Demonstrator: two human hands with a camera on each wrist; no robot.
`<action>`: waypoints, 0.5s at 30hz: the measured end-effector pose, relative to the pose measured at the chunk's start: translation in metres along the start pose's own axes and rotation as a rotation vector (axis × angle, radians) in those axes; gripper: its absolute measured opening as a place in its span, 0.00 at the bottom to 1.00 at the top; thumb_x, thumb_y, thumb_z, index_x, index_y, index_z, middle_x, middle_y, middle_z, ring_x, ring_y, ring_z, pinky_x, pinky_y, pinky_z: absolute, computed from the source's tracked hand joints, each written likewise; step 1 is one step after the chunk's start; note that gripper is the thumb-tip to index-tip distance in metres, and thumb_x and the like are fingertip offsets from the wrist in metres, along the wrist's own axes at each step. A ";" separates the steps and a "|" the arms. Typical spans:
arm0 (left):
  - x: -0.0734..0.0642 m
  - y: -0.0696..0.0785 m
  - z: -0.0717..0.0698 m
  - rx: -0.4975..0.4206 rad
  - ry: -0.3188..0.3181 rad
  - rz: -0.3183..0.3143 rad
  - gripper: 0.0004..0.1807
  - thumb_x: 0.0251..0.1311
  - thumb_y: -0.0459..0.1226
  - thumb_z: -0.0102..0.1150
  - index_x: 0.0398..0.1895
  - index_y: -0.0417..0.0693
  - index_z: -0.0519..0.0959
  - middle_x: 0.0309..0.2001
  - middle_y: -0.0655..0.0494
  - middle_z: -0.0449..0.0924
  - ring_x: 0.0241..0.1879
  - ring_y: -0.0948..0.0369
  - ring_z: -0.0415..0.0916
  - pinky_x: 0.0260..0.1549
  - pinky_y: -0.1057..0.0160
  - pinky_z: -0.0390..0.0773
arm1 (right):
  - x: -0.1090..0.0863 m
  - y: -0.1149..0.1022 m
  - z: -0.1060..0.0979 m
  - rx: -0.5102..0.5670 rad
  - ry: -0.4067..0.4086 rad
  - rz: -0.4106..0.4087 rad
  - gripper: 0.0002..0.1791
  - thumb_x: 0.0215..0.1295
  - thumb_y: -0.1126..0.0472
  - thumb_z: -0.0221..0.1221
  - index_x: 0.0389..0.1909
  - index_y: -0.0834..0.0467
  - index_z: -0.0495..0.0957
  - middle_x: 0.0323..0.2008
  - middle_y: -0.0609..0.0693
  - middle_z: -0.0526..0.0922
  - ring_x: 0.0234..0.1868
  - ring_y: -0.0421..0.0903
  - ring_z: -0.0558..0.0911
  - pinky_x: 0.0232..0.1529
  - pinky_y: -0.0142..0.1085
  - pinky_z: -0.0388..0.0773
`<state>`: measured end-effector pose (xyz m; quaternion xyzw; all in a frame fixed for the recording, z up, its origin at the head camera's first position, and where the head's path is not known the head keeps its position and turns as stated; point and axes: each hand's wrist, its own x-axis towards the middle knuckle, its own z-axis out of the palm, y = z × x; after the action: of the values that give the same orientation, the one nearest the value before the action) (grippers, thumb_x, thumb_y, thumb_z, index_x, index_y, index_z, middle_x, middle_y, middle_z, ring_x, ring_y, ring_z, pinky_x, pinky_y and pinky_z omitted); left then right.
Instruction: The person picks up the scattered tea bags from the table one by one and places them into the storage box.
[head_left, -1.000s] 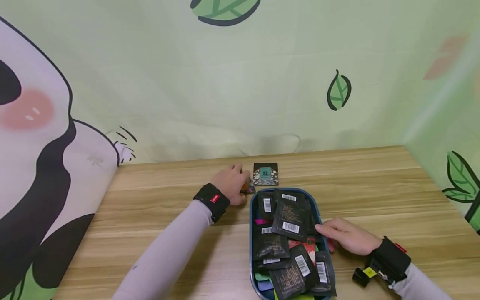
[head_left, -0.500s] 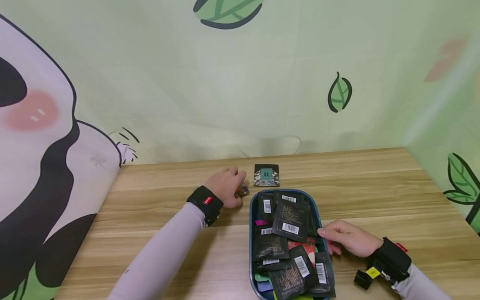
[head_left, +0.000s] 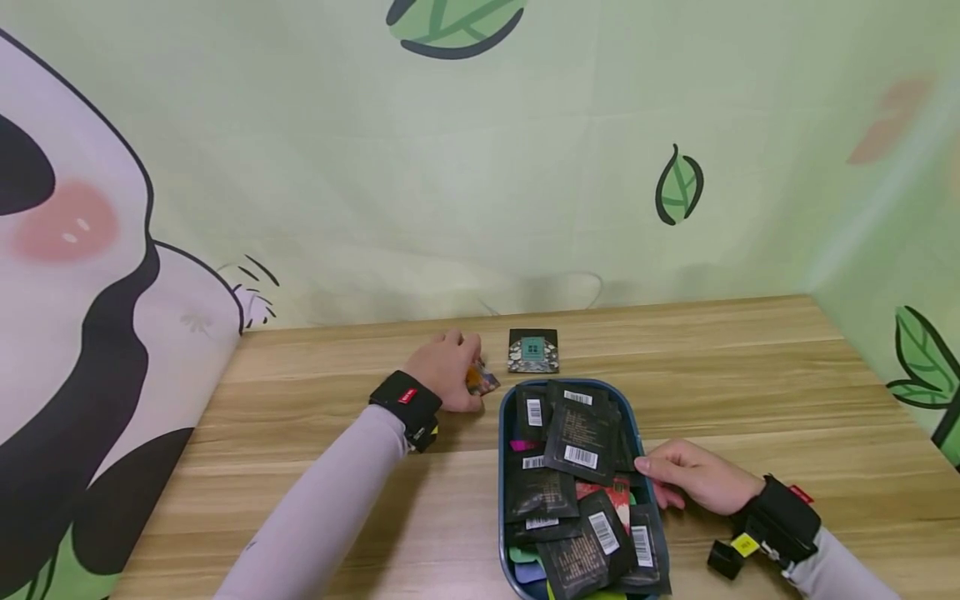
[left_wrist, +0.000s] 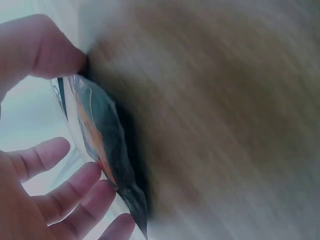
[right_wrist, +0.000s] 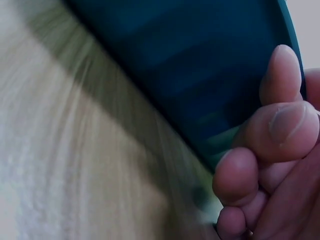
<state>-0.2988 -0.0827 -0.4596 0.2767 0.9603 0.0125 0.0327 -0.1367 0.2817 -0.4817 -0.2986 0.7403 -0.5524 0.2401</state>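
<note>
My left hand (head_left: 444, 372) is low over the table, left of the bin, holding a small colourful sachet (head_left: 483, 381) with orange and dark print. In the left wrist view the sachet (left_wrist: 102, 132) lies between the thumb at one end and the fingertips along its side, tilted close to the wood. My right hand (head_left: 697, 477) grips the right side of a blue plastic bin (head_left: 503, 500), thumb on the rim and fingers curled against the outer wall. Black sachets (head_left: 583, 437) with white barcode labels fill the bin, over some red, green and purple ones.
Behind the bin, flat on the wooden table (head_left: 750, 375), lies a black floral sachet (head_left: 532, 351) with a teal square. A pale green cloth backdrop (head_left: 480, 183) with leaf drawings hangs along the table's back edge.
My left hand has shifted left, away from the bin and the floral sachet, and more of the colourful sachet shows. The right hand stays at the bin's side.
</note>
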 end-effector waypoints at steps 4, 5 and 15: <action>0.002 0.001 0.001 -0.012 -0.018 -0.024 0.39 0.35 0.61 0.68 0.51 0.55 0.69 0.46 0.52 0.70 0.40 0.55 0.69 0.39 0.58 0.75 | 0.000 0.001 0.000 -0.003 0.001 0.005 0.25 0.78 0.64 0.36 0.22 0.62 0.75 0.13 0.60 0.64 0.16 0.45 0.70 0.28 0.36 0.71; 0.001 0.001 0.001 -0.019 -0.025 -0.035 0.40 0.34 0.61 0.68 0.52 0.55 0.69 0.46 0.52 0.69 0.41 0.55 0.69 0.40 0.58 0.75 | 0.000 0.001 -0.001 -0.002 0.000 0.006 0.25 0.78 0.64 0.36 0.22 0.61 0.75 0.13 0.60 0.64 0.16 0.45 0.70 0.28 0.36 0.71; 0.000 0.004 0.001 -0.041 -0.036 -0.082 0.40 0.33 0.57 0.71 0.53 0.53 0.68 0.45 0.50 0.71 0.38 0.55 0.71 0.38 0.58 0.75 | 0.000 0.002 -0.001 0.006 -0.003 -0.009 0.25 0.78 0.65 0.36 0.23 0.62 0.76 0.14 0.60 0.65 0.16 0.49 0.70 0.27 0.36 0.72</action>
<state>-0.2970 -0.0793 -0.4606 0.2366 0.9696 0.0259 0.0560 -0.1376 0.2828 -0.4834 -0.3021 0.7369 -0.5552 0.2396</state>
